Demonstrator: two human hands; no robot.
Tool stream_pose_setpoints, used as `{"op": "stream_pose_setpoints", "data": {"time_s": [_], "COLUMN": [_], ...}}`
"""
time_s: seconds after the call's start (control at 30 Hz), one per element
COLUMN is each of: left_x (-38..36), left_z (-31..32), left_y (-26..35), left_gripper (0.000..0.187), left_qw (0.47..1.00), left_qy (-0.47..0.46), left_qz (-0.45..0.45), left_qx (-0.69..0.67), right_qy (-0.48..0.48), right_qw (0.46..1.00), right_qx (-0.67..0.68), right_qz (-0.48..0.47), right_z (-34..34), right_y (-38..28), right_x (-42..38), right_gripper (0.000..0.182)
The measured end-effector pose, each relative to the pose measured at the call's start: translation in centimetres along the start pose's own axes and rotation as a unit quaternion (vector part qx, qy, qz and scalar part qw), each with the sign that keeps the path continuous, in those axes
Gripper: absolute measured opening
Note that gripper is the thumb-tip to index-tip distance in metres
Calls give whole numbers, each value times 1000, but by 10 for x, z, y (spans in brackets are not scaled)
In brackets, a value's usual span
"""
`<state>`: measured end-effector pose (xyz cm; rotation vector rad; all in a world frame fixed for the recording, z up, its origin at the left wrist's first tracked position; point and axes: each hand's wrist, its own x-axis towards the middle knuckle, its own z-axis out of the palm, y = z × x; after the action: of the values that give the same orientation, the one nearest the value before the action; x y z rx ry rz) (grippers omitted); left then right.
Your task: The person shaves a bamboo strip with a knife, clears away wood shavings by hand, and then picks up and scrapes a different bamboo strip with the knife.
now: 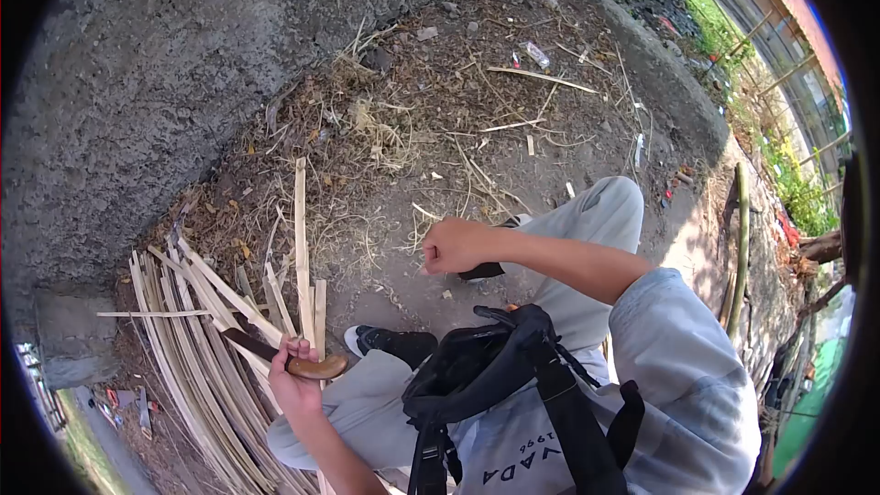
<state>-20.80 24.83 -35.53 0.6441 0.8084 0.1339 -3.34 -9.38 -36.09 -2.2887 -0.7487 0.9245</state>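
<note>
My left hand (295, 383), low on the left, is closed around a knife. The knife has a rounded brown wooden handle (319, 368) and a dark blade (249, 344) that points up and left across pale split strips (197, 376). Upright strips (302, 247) rise just beyond the knuckles. Over the bare soil in the middle, my right hand (454, 246) is curled with its fingers pressed together; what it grips, if anything, is hidden. It is in front of my dark shoe and near my knee.
A rough concrete wall (165, 64) stands along the upper left. Dry grass, leaves and shavings (367, 133) litter the soil. A black bag (467, 371) hangs across my front. A greenish pole (739, 247) lies at the right, and loose strips (541, 80) lie farther off.
</note>
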Motion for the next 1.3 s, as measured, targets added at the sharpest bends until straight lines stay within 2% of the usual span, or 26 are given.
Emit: {"op": "stream_pose_setpoints", "data": {"time_s": [0.03, 0.07, 0.1, 0.13, 0.17, 0.23, 0.3, 0.33, 0.4, 0.43, 0.47, 0.5, 0.53, 0.57, 0.6, 0.63, 0.67, 0.73, 0.8, 0.9, 0.93, 1.03, 1.07, 1.17, 1.2, 1.3], "left_x": [8, 12, 15, 23, 32, 34, 36, 39, 37, 36, 36, 44, 42, 41, 45, 46, 44, 43, 61, 50, 29, 13, 29, 5, 6, 12], "left_z": [-10, -7, -7, -20, -28, -36, -49, -53, -46, -28, -19, -19, -13, -4, 6, 11, 13, 25, 6, 26, 48, 63, 38, 59, 54, 27], "left_y": [-3, -8, -13, -19, -21, -21, -24, -23, -28, -31, -31, -34, -39, -42, -49, -56, -60, -73, -81, -84, -84, -85, -84, -80, -73, -49], "left_gripper": [21, 21, 20, 20, 19, 19, 20, 21, 21, 21, 14, 16, 20, 24, 27, 30, 33, 39, 49, 42, 40, 39, 38, 37, 46, 46], "left_qw": [999, 999, 997, 996, 994, 992, 990, 989, 996, 997, 997, 995, 994, 991, 989, 987, 985, 971, 962, 970, 973, 958, 956, 940, 926, 918], "left_qy": [-21, 12, 44, 51, 50, 33, 31, -4, 47, 60, 36, 44, 23, 7, -26, -51, -71, -114, -121, -118, -151, -197, -191, -217, -210, -131], "left_qz": [-34, -44, -55, -71, -90, -106, -115, -121, -70, -54, -61, -64, -62, -55, -56, -52, -42, 0, 36, 8, -10, -23, -3, 21, 29, 91], "left_qx": [-30, -27, -26, -33, -35, -52, -77, -83, -37, -7, 35, 64, 92, 118, 134, 147, 155, 210, 240, 211, 174, 205, 221, 264, 312, 363], "right_qy": [-13, -27, -85, -140, -29, 75, 27, 4, -40, 105, 253, 325, 312, 229, 182, 184, 108, -48, -153, -50, -79, -147, -96, 17, 56, 159], "right_qw": [999, 997, 985, 939, 989, 984, 987, 982, 960, 972, 958, 932, 930, 936, 956, 974, 984, 960, 956, 958, 964, 976, 983, 989, 989, 971], "right_qx": [-8, -17, 147, 301, 87, -73, 40, 98, 214, 170, 110, 48, 168, 236, 204, 130, 142, 268, 195, 52, 20, 93, 79, 78, 74, 121], "right_qz": [-37, -77, 3, 90, 118, 145, 155, 160, 174, 122, 75, 155, 96, 123, 109, 29, -28, -72, -159, -277, -253, -129, -134, -126, -112, -132], "right_z": [5, 8, 7, 8, 21, 17, 9, 2, -1, 8, 14, 22, 26, 19, 25, 37, 41, 63, 87, 118, 80, 80, 77, 70, 66, 42], "right_y": [8, 18, 38, 59, 88, 99, 101, 96, 99, 104, 102, 87, 73, 43, 27, 8, -14, -53, -72, -71, -82, -81, -81, -79, -74, -40], "right_x": [18, 39, 63, 84, 105, 111, 90, 75, 47, 42, 44, 49, 50, 45, 55, 64, 69, 82, 104, 120, 82, 78, 74, 68, 65, 54], "right_gripper": [34, 37, 40, 44, 48, 49, 43, 40, 34, 29, 23, 21, 31, 45, 59, 66, 65, 64, 65, 64, 54, 39, 31, 25, 26, 36]}}
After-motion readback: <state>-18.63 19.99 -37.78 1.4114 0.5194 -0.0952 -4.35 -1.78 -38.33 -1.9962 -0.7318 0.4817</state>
